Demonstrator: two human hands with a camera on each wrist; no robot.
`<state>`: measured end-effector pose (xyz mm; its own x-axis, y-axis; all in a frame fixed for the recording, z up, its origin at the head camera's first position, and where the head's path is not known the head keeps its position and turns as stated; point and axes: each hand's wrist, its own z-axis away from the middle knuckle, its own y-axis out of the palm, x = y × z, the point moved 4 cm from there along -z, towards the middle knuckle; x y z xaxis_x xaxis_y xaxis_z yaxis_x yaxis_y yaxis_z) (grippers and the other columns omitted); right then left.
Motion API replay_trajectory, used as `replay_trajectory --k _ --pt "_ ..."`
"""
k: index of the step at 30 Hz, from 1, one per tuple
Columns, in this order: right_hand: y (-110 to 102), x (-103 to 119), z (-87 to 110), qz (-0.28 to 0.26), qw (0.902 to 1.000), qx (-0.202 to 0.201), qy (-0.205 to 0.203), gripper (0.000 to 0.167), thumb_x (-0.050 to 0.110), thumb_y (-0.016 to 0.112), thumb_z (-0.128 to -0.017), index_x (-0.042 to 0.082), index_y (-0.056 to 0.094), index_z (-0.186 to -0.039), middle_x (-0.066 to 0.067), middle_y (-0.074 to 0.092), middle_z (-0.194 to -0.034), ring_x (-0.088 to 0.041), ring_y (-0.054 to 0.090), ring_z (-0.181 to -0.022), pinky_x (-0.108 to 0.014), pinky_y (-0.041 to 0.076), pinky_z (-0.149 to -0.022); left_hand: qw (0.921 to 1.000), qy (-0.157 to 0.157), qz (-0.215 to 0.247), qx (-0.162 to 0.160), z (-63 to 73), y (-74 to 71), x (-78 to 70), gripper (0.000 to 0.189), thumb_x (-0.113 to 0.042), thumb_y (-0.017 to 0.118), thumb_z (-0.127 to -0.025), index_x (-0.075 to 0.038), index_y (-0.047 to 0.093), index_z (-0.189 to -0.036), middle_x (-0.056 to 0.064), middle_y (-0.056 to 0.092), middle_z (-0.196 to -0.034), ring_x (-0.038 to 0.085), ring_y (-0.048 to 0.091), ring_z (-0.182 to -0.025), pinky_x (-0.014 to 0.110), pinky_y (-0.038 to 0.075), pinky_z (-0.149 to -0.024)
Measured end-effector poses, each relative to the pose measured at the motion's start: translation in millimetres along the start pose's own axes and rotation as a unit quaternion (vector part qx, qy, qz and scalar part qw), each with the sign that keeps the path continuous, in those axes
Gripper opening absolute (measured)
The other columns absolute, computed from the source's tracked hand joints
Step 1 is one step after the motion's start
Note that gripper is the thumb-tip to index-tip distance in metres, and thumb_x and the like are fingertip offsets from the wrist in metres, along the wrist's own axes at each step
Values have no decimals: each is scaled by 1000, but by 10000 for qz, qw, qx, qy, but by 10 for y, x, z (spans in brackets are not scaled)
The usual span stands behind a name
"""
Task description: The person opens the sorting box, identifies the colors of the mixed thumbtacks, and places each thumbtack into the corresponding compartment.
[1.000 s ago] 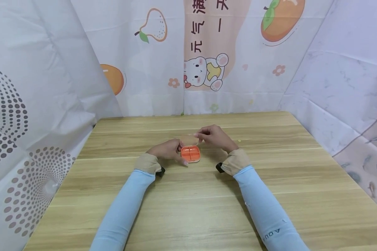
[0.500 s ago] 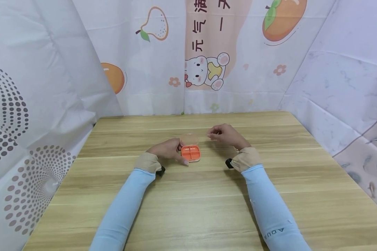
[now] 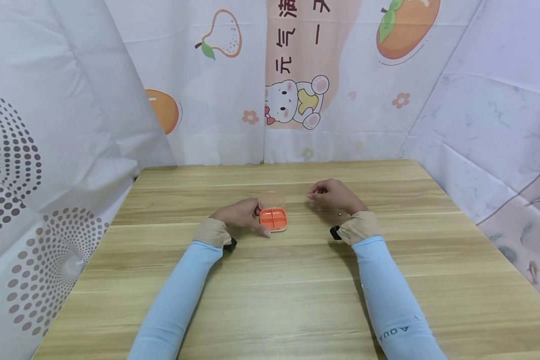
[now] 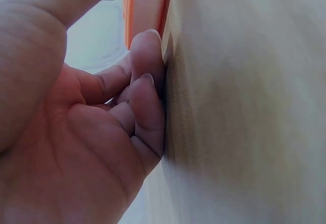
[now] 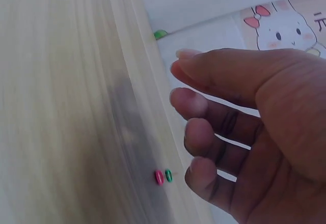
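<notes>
An orange pill box (image 3: 273,220) with several compartments lies on the table with its clear lid (image 3: 271,200) raised at the back. No pill can be made out inside. My left hand (image 3: 240,215) holds its left side, thumb at the front and fingers behind; the left wrist view shows the fingertips low against the table beside the orange wall (image 4: 145,10). To the right, my right hand (image 3: 335,194) hovers above the table, fingers loosely bent and holding nothing. A red capsule (image 5: 159,177) and a green capsule (image 5: 169,175) lie below it in the right wrist view.
A tiny pale object (image 3: 340,214) lies by my right wrist. The wooden table (image 3: 270,300) reaches back to a printed curtain (image 3: 216,100), with more white cloth hanging along both sides.
My right hand has let go of the raised clear lid and moved away to the right. The left hand and the pill box have stayed in place.
</notes>
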<state>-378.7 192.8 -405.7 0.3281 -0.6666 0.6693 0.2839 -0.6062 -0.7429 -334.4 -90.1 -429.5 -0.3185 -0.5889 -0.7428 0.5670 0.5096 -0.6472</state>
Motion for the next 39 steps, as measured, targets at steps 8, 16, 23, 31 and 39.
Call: replay_trajectory --k 8,16,23,31,39 --pt "-121 -143 63 181 9997 -67 153 22 24 67 -102 6 76 -112 -11 72 -92 -24 63 -79 -37 49 -72 9999 11 131 23 5 4 1 58 -28 95 -75 -4 56 -111 4 57 -93 16 46 -81 29 42 -72" --pt "-190 -271 126 426 9980 -173 441 18 23 69 -100 8 76 -107 -6 71 -92 -22 58 -82 -38 47 -75 9999 -80 71 14 9 3 3 60 -30 95 -75 -5 55 -112 5 57 -95 17 47 -83 30 43 -73" --pt "-200 -339 158 262 9975 -79 649 15 20 71 -99 7 76 -104 -6 72 -91 -22 60 -78 -35 49 -70 10000 -73 51 -4 18 0 -12 58 -29 94 -76 -6 56 -113 3 60 -96 15 48 -84 30 44 -76" --pt "-213 -356 184 379 9968 -28 696 16 20 70 -100 6 77 -101 -5 74 -91 -23 62 -83 -36 48 -76 10000 -66 66 -8 8 3 3 59 -28 94 -76 -4 56 -114 4 59 -97 16 47 -84 30 43 -74" --pt "-188 -407 159 633 9952 8 746 19 23 69 -101 6 77 -98 -4 72 -84 -20 62 -74 -35 50 -71 9999 -53 95 12 -10 4 15 58 -28 94 -76 -6 56 -113 4 60 -97 16 48 -84 29 43 -75"
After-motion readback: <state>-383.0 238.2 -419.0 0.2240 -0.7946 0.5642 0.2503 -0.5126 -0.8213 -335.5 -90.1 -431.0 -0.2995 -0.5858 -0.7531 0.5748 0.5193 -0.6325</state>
